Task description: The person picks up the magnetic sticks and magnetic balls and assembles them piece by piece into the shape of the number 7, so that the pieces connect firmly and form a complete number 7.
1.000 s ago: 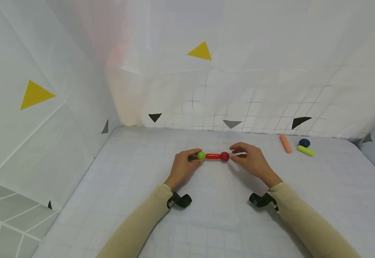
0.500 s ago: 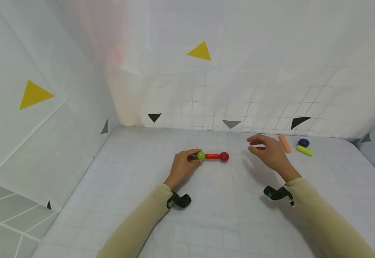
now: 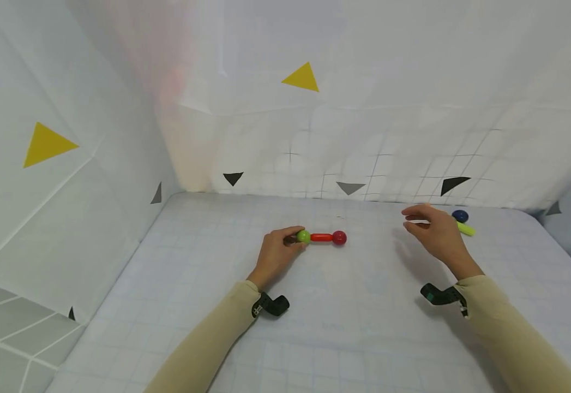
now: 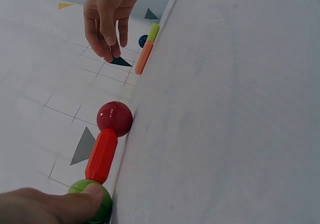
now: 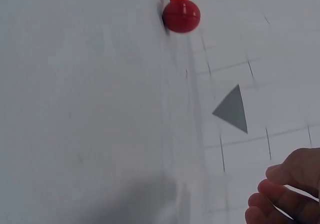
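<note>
My left hand (image 3: 276,254) pinches a green ball (image 3: 304,236) between thumb and fingers on the white table. Joined end to end with that ball are a red rod (image 3: 321,237) and a dark red ball (image 3: 339,238), forming a dumbbell shape. Farther right, my right hand (image 3: 434,232) is above the table with loosely bent fingers and nothing in them. It hides an orange rod (image 4: 144,58) in the head view, though the left wrist view shows it. Just beyond that hand lie a yellow-green rod (image 3: 466,228) and a dark blue ball (image 3: 460,216).
A white sheet wall with yellow, grey and black triangles (image 3: 301,77) rises behind the table (image 3: 206,338). Another white wall (image 3: 35,207) borders the left side. Each sleeve carries a black wrist camera (image 3: 275,305).
My right hand has left the dark red ball and moved right, coming over the orange rod in the head view. The left hand keeps its pinch on the green ball.
</note>
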The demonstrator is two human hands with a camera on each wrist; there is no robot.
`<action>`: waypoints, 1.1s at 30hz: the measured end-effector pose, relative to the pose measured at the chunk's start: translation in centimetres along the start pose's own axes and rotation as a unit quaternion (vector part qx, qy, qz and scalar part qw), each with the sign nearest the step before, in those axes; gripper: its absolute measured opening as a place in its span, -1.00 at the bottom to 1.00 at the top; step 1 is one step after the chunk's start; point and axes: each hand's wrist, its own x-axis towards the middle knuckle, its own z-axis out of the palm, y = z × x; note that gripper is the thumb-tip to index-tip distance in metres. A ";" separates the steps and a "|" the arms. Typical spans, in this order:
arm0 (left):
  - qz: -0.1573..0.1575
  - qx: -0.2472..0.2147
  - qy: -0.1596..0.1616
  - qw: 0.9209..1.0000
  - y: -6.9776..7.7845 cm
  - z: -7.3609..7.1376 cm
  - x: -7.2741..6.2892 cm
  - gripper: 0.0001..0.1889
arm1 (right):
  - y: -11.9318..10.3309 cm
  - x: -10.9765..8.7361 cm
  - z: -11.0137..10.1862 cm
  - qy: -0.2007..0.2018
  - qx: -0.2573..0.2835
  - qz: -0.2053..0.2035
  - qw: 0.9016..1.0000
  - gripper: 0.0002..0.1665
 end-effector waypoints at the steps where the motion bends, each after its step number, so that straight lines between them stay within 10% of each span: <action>1: -0.001 0.001 -0.001 1.000 0.0 0.0 0.0 -0.56 | 0.3 -0.1 -0.2 0.002 -0.004 0.004 1.000 -0.66; 33: -0.015 -0.007 -0.012 1.000 0.4 -0.1 -0.1 -0.56 | 7.1 -0.8 -4.3 0.061 -0.074 0.088 0.992 -0.66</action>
